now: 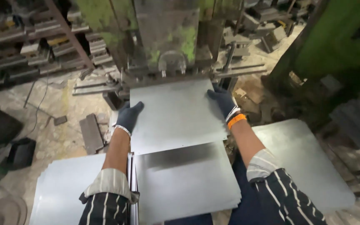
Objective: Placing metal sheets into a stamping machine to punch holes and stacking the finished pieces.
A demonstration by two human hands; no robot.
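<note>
At frame centre, the gloved left hand (128,117) and right hand (223,101) each clamp an edge of the metal sheet (176,114); its far end lies under the green press (167,37).

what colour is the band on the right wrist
Orange, on the right hand's wrist, just below the dark glove; the orange wristband shows best in the head view.

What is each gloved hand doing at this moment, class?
Left hand: gripping the left edge of the metal sheet at the press.
Right hand: gripping the same sheet's right edge.
</note>
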